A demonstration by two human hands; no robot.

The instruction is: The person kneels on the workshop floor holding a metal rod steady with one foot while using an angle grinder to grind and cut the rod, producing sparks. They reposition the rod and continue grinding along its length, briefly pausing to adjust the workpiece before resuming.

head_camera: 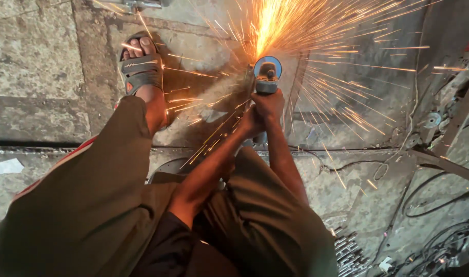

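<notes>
A rough concrete workshop floor [34, 66], strewn with cables and scrap at right, glows under grinding sparks [316, 31].

Both hands clench an angle grinder [267, 77] at far centre: the right hand [269, 104] wraps its body, the left hand [250, 122] just behind. Its blue guard faces up, the grey body pointing away. A sandalled foot [141, 69] stands left, among stray sparks; a steady, braced two-handed hold seems wise.

Angle grinder [266, 77] ahead of both knees, on the concrete floor [34, 56]. Right hand [269, 105] just behind its head, left hand [251, 123] close beside. Sandalled foot [142, 72] off to the left. Cables [429, 205] lying right.
</notes>
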